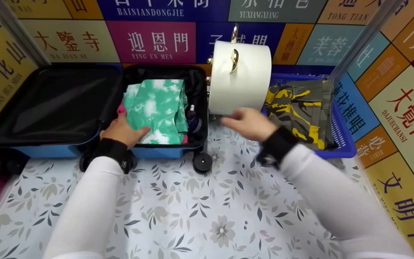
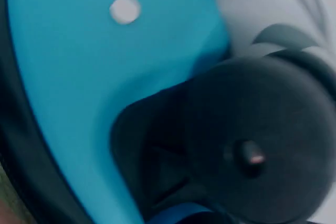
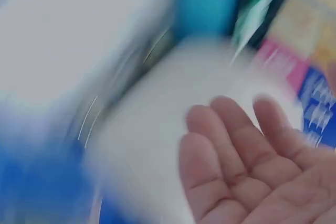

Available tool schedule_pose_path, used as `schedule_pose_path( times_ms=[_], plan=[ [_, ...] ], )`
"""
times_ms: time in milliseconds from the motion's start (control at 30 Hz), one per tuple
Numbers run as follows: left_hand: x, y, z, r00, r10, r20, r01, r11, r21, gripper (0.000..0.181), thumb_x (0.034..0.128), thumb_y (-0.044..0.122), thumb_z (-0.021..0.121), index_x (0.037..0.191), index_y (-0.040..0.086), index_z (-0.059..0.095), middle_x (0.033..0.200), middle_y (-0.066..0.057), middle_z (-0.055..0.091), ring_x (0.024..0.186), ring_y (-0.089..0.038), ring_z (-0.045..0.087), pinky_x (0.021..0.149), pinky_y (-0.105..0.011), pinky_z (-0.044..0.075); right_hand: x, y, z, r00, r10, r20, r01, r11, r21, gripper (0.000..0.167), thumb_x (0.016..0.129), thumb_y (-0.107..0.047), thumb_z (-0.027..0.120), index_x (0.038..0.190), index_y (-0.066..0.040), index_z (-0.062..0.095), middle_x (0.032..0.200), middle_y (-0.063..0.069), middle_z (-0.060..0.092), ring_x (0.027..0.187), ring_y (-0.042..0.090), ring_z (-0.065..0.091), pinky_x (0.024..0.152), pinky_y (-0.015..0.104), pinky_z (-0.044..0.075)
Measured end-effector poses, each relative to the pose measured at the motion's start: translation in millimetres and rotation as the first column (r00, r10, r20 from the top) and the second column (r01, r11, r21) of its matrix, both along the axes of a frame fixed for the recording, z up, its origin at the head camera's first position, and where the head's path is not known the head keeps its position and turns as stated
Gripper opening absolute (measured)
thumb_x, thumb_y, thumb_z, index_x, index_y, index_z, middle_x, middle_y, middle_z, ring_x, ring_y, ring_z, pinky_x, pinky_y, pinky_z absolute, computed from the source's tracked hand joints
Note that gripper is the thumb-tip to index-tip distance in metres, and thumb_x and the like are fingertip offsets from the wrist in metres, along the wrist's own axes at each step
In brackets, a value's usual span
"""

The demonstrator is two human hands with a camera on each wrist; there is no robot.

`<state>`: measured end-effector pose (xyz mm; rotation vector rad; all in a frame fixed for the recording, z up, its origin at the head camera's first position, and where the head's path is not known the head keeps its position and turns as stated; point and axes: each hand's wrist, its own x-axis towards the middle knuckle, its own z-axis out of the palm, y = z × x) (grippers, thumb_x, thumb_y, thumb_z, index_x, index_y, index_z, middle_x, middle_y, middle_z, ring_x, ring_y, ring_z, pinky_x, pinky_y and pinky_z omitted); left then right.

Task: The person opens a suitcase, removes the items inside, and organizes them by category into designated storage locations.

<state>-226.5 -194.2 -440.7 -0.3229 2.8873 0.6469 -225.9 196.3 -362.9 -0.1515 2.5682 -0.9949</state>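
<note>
In the head view, a folded green-and-white tie-dye cloth [image 1: 156, 108] lies in the right half of an open suitcase. My left hand [image 1: 124, 130] rests at its left edge, thumb spread over the cloth. That hand is out of sight in the left wrist view, where the suitcase's blue shell [image 2: 68, 77] and a black wheel [image 2: 262, 140] fill the picture. My right hand [image 1: 251, 124] hovers in front of a white round case [image 1: 241, 79] with gold fittings. Its palm and loosely bent fingers [image 3: 231, 145] hold nothing in the blurred right wrist view.
The suitcase's other half [image 1: 59, 104] lies at the left with a black lining. On the right stands a blue basket [image 1: 345, 144] with folded yellow-and-grey camouflage clothing [image 1: 300, 111]. A dark bottle-like item [image 1: 193, 122] sits beside the cloth. Printed panels stand behind.
</note>
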Motion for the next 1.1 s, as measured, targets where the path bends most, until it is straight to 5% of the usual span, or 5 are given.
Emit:
schedule_pose_path(
  times_ms=[67, 167, 333, 767, 1100],
  plan=[
    [-5.3, -0.5, 2.9, 0.999, 0.026, 0.03, -0.026, 1.0, 0.003, 0.118, 0.09, 0.077, 0.061, 0.168, 0.002, 0.013, 0.162, -0.034, 0.039, 0.145, -0.052, 0.044, 0.114, -0.076, 0.03, -8.7, -38, -8.1, 0.994, -0.051, 0.096, 0.068, 0.979, -0.194, 0.074, 0.101, -0.055, 0.064, 0.152, -0.003, 0.05, 0.145, 0.02, 0.06, 0.121, 0.033, 0.065, 0.105, 0.047, 0.056],
    [-10.9, 0.8, 7.2, 0.996, 0.047, 0.075, -0.047, 0.999, 0.007, 0.123, 0.0891, 0.08, 0.058, 0.168, -0.001, 0.009, 0.16, -0.035, 0.041, 0.142, -0.053, 0.047, 0.114, -0.072, 0.036, -27.3, -84, -24.3, 0.948, -0.148, 0.28, 0.268, 0.849, -0.456, 0.087, 0.099, -0.05, 0.07, 0.161, 0.001, 0.035, 0.161, 0.023, 0.045, 0.141, 0.04, 0.054, 0.117, 0.045, 0.048],
    [-18.2, 7.3, 10.5, 0.987, 0.055, 0.151, -0.06, 0.998, 0.031, 0.128, 0.0901, 0.082, 0.055, 0.167, -0.005, 0.0, 0.162, -0.036, 0.036, 0.145, -0.052, 0.043, 0.118, -0.065, 0.038, -47.5, -130, -51.2, 0.881, -0.183, 0.436, 0.433, 0.683, -0.588, 0.104, 0.095, -0.048, 0.075, 0.168, -0.002, 0.016, 0.175, 0.017, 0.023, 0.16, 0.035, 0.028, 0.13, 0.047, 0.03],
    [-29.5, 11.4, 12.7, 0.972, 0.056, 0.229, -0.056, 0.998, -0.004, 0.115, 0.0933, 0.073, 0.058, 0.164, -0.008, 0.018, 0.16, -0.035, 0.038, 0.146, -0.051, 0.041, 0.121, -0.061, 0.036, -62.8, -156, -82.7, 0.972, -0.063, 0.226, 0.117, 0.965, -0.233, 0.093, 0.097, -0.052, 0.071, 0.161, 0.004, 0.033, 0.159, 0.019, 0.047, 0.133, 0.027, 0.057, 0.114, 0.036, 0.047],
    [-32.2, -11.2, 9.5, 0.991, 0.003, 0.136, -0.013, 0.997, 0.073, 0.083, 0.094, 0.058, 0.068, 0.141, -0.01, 0.056, 0.133, -0.028, 0.064, 0.113, -0.038, 0.065, 0.098, -0.049, 0.054, -73.6, -170, -82.9, 0.99, -0.015, 0.143, 0.021, 0.999, -0.04, 0.063, 0.097, -0.055, 0.069, 0.128, 0.0, 0.063, 0.116, 0.009, 0.063, 0.089, 0.019, 0.06, 0.08, 0.028, 0.05]
  ],
)
